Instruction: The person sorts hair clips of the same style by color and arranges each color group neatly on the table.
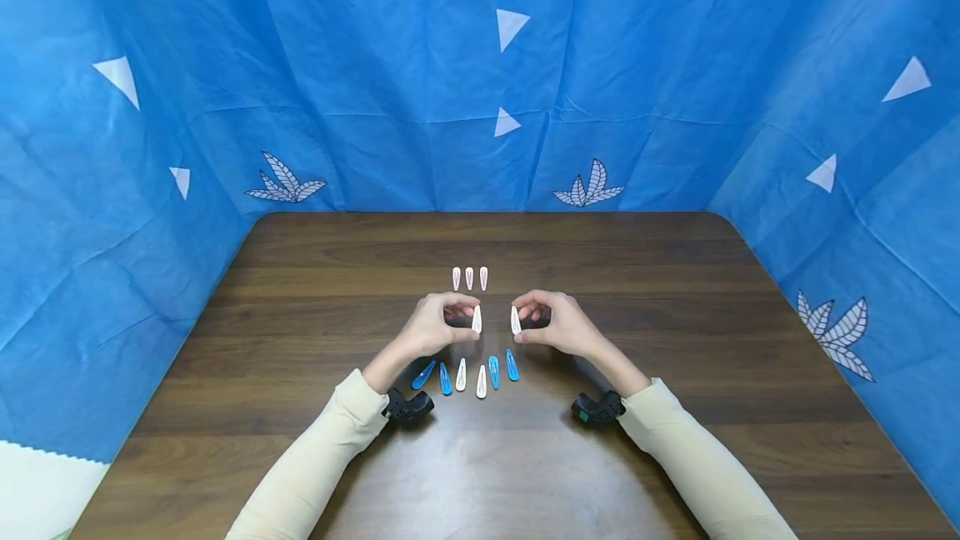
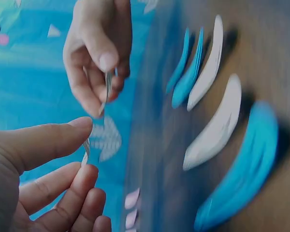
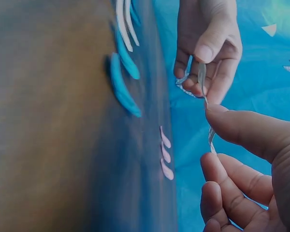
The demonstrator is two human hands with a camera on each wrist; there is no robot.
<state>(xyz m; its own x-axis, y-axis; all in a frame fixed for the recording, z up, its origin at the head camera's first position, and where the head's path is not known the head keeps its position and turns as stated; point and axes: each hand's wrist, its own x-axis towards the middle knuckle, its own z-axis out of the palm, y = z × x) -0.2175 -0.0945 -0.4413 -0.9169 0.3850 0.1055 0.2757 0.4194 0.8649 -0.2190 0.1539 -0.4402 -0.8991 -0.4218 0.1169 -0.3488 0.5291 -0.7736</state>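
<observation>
Between thumb and fingertips my left hand (image 1: 441, 323) pinches a white snap hair clip (image 1: 477, 319). Facing it, my right hand (image 1: 553, 323) pinches a second white hair clip (image 1: 515, 320) the same way. A short gap separates the two clips in the head view. Below the hands lies an uneven row of hair clips: blue ones at the left (image 1: 446, 378), two white ones (image 1: 482, 382) in the middle, and lighter blue ones (image 1: 512, 365) at the right. Beyond the hands, three pink hair clips (image 1: 469, 278) stand side by side in a line.
The clips lie on a dark wooden table (image 1: 300, 273). A blue cloth (image 1: 420, 65) with white triangles and leaf shapes hangs around its back and sides. Black wrist devices (image 1: 597, 408) sit on both wrists, just above the tabletop.
</observation>
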